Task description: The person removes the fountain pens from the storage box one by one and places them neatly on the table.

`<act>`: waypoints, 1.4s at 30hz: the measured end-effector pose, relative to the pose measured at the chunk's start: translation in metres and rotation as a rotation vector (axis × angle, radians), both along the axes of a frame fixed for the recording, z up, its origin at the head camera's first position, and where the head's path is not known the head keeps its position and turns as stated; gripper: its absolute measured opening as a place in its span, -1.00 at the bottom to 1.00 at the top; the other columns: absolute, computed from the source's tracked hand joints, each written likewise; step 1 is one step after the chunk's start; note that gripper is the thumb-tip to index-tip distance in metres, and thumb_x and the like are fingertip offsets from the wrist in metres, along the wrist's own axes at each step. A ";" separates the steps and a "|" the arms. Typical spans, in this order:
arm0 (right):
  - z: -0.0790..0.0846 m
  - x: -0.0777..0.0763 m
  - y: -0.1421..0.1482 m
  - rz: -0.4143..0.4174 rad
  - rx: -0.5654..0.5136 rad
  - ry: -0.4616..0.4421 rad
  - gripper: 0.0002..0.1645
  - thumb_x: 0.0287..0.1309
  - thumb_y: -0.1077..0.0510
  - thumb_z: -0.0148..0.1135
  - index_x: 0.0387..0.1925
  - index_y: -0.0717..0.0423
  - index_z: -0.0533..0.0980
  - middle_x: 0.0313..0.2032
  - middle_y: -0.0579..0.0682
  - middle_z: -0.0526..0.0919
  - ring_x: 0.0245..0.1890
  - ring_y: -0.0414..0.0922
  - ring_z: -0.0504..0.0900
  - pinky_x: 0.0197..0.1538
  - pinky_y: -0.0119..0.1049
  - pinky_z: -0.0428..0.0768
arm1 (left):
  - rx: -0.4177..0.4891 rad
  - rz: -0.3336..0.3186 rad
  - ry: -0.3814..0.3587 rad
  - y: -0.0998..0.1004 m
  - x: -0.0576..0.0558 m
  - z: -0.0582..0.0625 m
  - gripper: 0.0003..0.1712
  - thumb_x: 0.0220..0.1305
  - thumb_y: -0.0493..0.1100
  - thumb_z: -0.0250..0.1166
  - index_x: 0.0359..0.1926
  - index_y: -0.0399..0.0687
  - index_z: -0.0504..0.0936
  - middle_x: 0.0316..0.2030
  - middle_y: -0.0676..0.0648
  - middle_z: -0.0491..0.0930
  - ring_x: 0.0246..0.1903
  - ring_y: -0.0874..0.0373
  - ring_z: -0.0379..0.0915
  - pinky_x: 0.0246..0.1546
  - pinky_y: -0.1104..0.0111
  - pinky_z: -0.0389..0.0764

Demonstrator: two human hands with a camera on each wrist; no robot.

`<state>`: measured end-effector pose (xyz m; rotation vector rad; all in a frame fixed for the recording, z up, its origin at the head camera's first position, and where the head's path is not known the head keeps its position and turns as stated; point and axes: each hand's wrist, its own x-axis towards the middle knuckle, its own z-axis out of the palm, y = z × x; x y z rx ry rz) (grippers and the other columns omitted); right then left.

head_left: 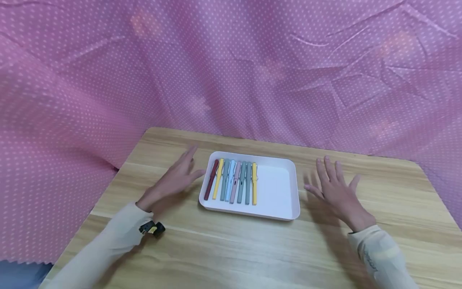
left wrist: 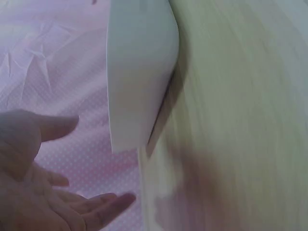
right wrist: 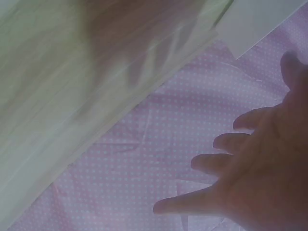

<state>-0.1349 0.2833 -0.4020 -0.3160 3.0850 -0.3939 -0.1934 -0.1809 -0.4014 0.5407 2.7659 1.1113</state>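
Note:
A white tray [head_left: 276, 188] sits on the wooden table, with several capped pens side by side in its left and middle part. From the left they run from a dark red pen [head_left: 211, 180] and a yellow pen [head_left: 218, 179] through grey-green, light blue and mauve ones to a second yellow pen [head_left: 254, 184]. My left hand [head_left: 175, 174] hovers left of the tray, thumb near its rim, holding nothing. To the tray's right, my right hand [head_left: 337, 194] is raised with fingers spread, apart from the tray and holding nothing. Both wrist views show the tray's outer wall [left wrist: 139, 72].
The wooden table [head_left: 216, 249] extends around the tray on every side. Behind it and at the left hangs a pink dotted cloth [head_left: 231, 80]. A small black device [head_left: 152, 228] is strapped at the left wrist.

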 end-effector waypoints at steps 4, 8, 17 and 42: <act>0.002 -0.001 -0.007 0.013 -0.042 -0.002 0.12 0.52 -0.35 -0.02 0.65 0.27 -0.22 0.61 0.37 -0.27 0.56 0.42 -0.34 0.22 0.78 -0.42 | 0.073 0.053 -0.110 0.010 -0.001 -0.005 -0.02 0.50 -0.04 0.28 0.66 -0.19 -0.11 0.49 -0.41 0.20 0.39 -0.28 0.31 0.35 -0.12 0.48; 0.004 -0.002 -0.013 0.029 -0.108 -0.017 0.12 0.53 -0.31 0.03 0.65 0.24 -0.26 0.62 0.34 -0.31 0.58 0.37 -0.37 0.30 0.73 -0.36 | 0.125 0.048 -0.199 0.017 -0.001 -0.012 -0.07 0.50 -0.14 0.28 0.65 -0.23 -0.04 0.45 -0.38 0.29 0.30 -0.23 0.47 0.24 0.03 0.62; 0.006 -0.003 -0.022 0.074 -0.179 0.015 0.08 0.54 -0.18 0.09 0.64 0.32 -0.23 0.60 0.41 -0.24 0.57 0.43 -0.26 0.43 0.60 -0.20 | 0.140 0.032 -0.239 0.026 0.002 -0.020 -0.24 0.52 -0.26 0.18 0.60 -0.30 0.10 0.32 -0.37 0.45 0.19 -0.18 0.57 0.15 0.14 0.69; 0.023 -0.043 -0.117 0.097 -0.435 -0.197 -0.19 0.43 0.08 0.32 0.48 0.38 0.20 0.21 0.42 0.57 0.05 0.24 0.70 0.08 0.07 0.73 | 0.213 0.038 -0.286 0.024 0.003 -0.022 -0.23 0.54 -0.30 0.15 0.62 -0.28 0.05 0.34 -0.39 0.38 0.24 -0.23 0.52 0.07 0.21 0.73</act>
